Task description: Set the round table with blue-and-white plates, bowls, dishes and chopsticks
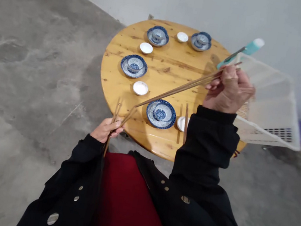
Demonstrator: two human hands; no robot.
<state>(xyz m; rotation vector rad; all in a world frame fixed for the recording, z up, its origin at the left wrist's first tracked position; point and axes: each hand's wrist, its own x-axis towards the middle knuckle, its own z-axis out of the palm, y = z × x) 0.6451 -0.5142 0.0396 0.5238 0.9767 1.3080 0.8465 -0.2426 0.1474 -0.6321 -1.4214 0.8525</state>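
Note:
My left hand (105, 129) is closed round several brown chopsticks (117, 111) by the table's near left edge, their ends pointing in different directions. Raised over the right side of the table, my right hand (229, 87) pinches a few long chopsticks (175, 90). These slant down leftward, and their lower ends appear to meet the tip of those in my left hand. Below them sits a blue-patterned plate with a bowl (161, 114) in it. Another pair of chopsticks (186, 118) lies by a small white dish (180, 123), which my right sleeve partly covers.
A white plastic basket (278, 77) stands at the right, partly behind my right hand, with a teal-and-white object (253, 47) at its corner. Around the round wooden table (171, 65) are more blue plates with bowls (133, 66) and small white dishes (140, 88). A wall rises behind.

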